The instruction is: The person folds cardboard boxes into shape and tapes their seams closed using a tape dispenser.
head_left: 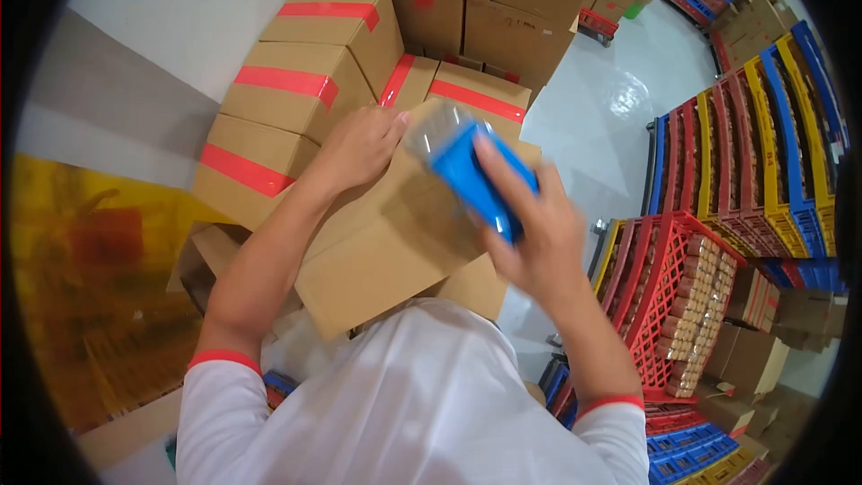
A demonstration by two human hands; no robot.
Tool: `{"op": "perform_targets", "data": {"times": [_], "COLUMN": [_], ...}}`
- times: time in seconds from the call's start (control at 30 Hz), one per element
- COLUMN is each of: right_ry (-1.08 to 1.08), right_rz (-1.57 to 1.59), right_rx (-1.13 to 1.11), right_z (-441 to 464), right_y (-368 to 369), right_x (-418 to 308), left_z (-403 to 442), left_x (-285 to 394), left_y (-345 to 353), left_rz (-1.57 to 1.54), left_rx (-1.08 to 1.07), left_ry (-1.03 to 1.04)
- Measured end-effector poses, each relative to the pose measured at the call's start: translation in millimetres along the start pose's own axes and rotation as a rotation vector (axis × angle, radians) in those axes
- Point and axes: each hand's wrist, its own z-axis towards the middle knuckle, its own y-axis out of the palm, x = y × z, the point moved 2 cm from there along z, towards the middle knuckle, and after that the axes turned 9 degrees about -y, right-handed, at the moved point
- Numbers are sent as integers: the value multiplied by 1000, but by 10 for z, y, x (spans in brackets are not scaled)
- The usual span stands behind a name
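Note:
In front of my body lies a cardboard box (359, 274) with its flaps folded over on top. My left hand (364, 148) rests at the box's far left edge, its fingers bent and pressed together on the cardboard. My right hand (539, 224) is wrapped round a blue tape dispenser (480, 175), smeared by motion, just above the right part of the box. A clear rounded part shows at the dispenser's far end. Whether the dispenser touches the cardboard I cannot tell.
Cartons sealed with red tape (283, 81) are stacked at the far left, with more brown cartons (521, 45) behind. On the right stand piled coloured crates (745, 144) and a red crate (651, 305) of packed goods. A yellow translucent sheet (99, 278) hangs at left.

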Motion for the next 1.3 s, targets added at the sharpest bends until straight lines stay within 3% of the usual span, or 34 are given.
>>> {"op": "perform_targets", "data": {"times": [0.1,0.17,0.3,0.37,0.5,0.57,0.6,0.67,0.8,0.83,0.97,1.13,1.3], "right_ry": [33,101,274,336,847,920,986,945,838,817,842,780,944], "right_rz": [70,83,275,640,1018,1151,1277,1255,1195,1232,1174,1286,1248], "right_rx": [182,152,153,159,70,126,176,228,437,397,257,12,98], "right_z": [859,1322,1134,605,-399,-486,-526,-207,682,796,657,-413,-843], "right_y": [501,792,593,393,-137,-28,49,370,1272,1430,1227,413,37], "right_x": [322,559,687,860,775,852,875,1014,1317,1453,1413,1187,906], "left_z": [30,-27,-87,-159,-99,-6,26,98,130,126,142,149,119], "left_x": [74,114,213,419,540,581,585,480,507,503,441,452,408], "left_y": [-42,-42,-22,-31,11,55,96,135,159,168,210,222,227], "left_rz": [104,100,123,-6,44,53,67,113,142,128,196,251,339], "left_rx": [-16,28,86,387,205,45,24,96,159,173,215,216,285], "left_ry": [1,-61,-32,556,511,48,63,6,112,100,71,53,241]}}
